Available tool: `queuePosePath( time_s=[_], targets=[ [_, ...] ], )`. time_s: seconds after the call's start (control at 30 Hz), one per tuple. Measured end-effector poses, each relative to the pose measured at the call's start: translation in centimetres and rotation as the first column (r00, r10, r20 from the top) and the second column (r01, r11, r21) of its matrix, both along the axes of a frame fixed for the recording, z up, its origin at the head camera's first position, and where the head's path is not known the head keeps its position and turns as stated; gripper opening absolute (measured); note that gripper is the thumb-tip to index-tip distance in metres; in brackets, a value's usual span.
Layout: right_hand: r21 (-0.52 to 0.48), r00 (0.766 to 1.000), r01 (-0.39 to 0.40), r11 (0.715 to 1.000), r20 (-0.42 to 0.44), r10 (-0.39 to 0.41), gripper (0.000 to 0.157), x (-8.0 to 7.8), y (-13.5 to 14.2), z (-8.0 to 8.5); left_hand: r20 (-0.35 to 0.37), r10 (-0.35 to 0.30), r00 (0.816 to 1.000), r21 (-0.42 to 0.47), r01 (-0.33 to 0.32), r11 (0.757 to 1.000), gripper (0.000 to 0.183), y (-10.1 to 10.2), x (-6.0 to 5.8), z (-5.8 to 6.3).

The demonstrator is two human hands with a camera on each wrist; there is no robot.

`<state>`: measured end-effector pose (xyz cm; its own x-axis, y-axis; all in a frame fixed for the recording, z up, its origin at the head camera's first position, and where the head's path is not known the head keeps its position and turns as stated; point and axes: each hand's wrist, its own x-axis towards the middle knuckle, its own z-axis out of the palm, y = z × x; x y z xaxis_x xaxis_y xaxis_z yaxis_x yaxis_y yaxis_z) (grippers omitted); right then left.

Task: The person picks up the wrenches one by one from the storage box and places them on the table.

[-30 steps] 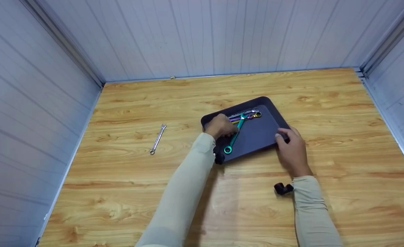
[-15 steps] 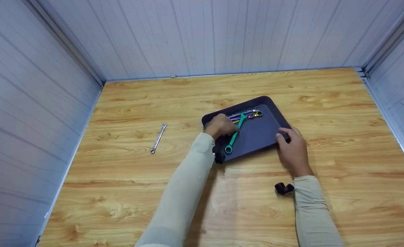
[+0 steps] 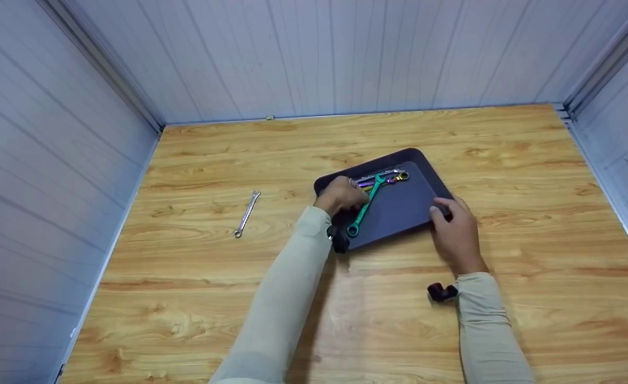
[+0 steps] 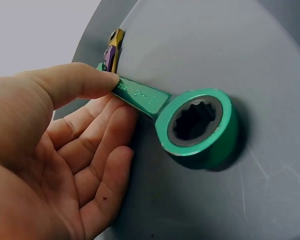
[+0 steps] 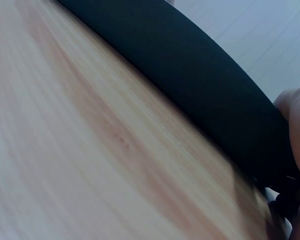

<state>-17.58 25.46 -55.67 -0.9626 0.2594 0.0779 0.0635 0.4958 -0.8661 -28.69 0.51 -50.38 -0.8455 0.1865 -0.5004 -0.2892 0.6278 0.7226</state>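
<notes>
A dark grey tray (image 3: 404,213) lies at an angle on the wooden table. Inside it, my left hand (image 3: 341,194) pinches the shank of a green ratchet wrench (image 3: 365,210) between thumb and fingers. The left wrist view shows the thumb on top of the green shank, with the ring end standing free beyond the hand. Purple, gold and silver wrenches (image 3: 396,177) lie behind the green one, partly hidden by the hand. At the tray's near right corner, my right hand (image 3: 455,229) grips the rim, its thumb over the edge.
A single silver wrench (image 3: 247,214) lies on the table (image 3: 186,277) left of the tray. White panel walls (image 3: 314,58) enclose the table at the back and both sides. Small black wrist cameras (image 3: 442,292) are worn at the wrists.
The green wrench's ring end has shifted slightly left and away from me with my left hand. My right hand and the tray stay nearly still.
</notes>
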Motion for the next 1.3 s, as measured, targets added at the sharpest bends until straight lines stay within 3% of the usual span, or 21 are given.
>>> queuePosePath(
  time_s=[0.5,0.73,0.9,1.3],
  targets=[
    [0.014,1.0,-0.004,1.0,0.03,0.004,0.043,-0.1,0.2,0.0,-0.007,0.007,1.0,0.123,-0.006,0.992,0.037,-0.2,0.1,-0.1],
    [-0.003,0.999,0.001,1.0,0.034,-0.001,0.044,0.0,0.1,0.0,0.018,-0.015,1.0,0.248,0.011,0.969,0.011,-0.9,-0.2,-0.6],
    [-0.012,1.0,-0.001,1.0,0.028,0.001,0.044,-0.1,0.0,0.0,0.026,-0.021,0.999,0.31,0.012,0.951,0.006,-1.3,-0.2,-0.9],
    [0.016,0.999,-0.006,1.0,-0.034,0.007,0.038,-0.1,0.0,-0.2,0.051,-0.025,0.998,0.328,0.007,0.945,0.01,-1.5,-0.3,-0.8]
  ],
)
